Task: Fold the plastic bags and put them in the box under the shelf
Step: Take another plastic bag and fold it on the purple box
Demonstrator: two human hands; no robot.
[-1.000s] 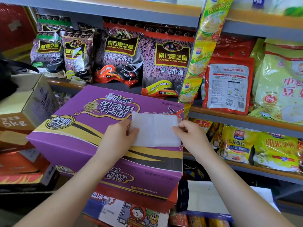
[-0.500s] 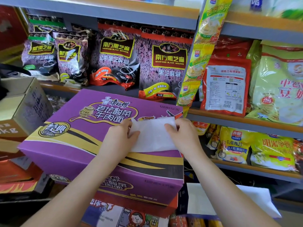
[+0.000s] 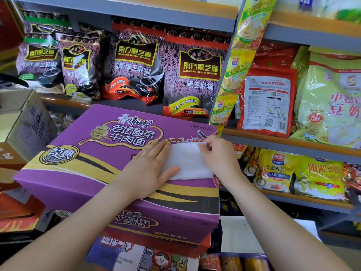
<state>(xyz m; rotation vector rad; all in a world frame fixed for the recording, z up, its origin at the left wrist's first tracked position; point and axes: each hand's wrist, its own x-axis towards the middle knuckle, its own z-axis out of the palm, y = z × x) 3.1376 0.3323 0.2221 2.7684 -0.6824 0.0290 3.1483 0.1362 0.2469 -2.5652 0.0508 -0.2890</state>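
Two hands work one white plastic bag [image 3: 188, 161] on top of the purple carton [image 3: 93, 165]. My left hand [image 3: 150, 169], which curled at the bag's edge a second ago, now lies flat on its left part with straight fingers, while my right hand [image 3: 216, 153] pinches the top right corner. The bag looks narrower than before. Four dark sesame packs [image 3: 197, 75] stand on the shelf [image 3: 64, 102] behind; a brown box [image 3: 21, 122] sits left.
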